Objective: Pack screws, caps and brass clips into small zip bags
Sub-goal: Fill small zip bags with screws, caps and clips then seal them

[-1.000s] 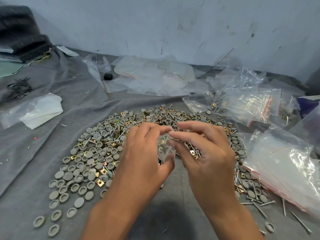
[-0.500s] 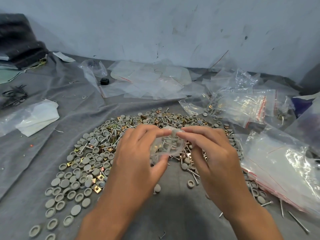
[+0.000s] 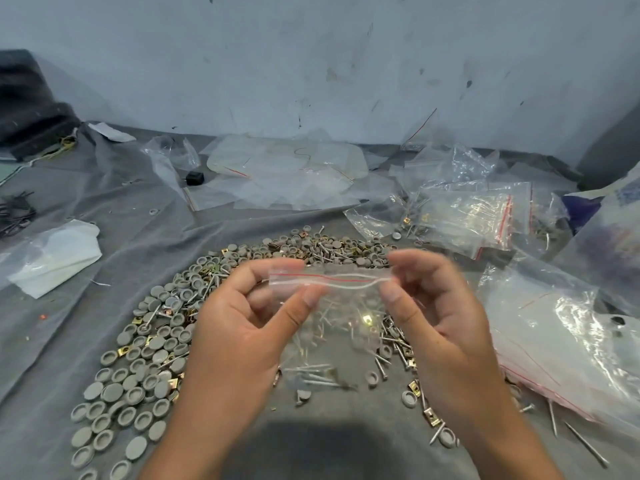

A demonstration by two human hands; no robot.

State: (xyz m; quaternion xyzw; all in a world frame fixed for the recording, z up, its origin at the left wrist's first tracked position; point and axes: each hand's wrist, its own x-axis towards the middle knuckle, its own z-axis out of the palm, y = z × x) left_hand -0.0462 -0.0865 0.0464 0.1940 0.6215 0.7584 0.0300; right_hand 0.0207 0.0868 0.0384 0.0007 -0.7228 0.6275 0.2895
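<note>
A small zip bag [image 3: 330, 306] is held up between both hands, its red-lined top edge stretched level. The left end is pinched by the left hand [image 3: 242, 327], thumb in front; the right end is pinched by the right hand [image 3: 440, 317]. Screws and a brass clip are seen inside the bag, below the fingertips. Under and beyond the fingers, caps [image 3: 138, 368], screws [image 3: 381, 367] and clips [image 3: 415, 386] are spread on a grey cloth [image 3: 86, 323].

A pale blue-grey wall [image 3: 346, 64], scuffed with dark marks and scratches, fills the back of the view under soft, even light. Below the wall spreads a wrinkled grey cloth [image 3: 114, 209]; a dark bundle [image 3: 27, 105] sits at the wall's left foot.
</note>
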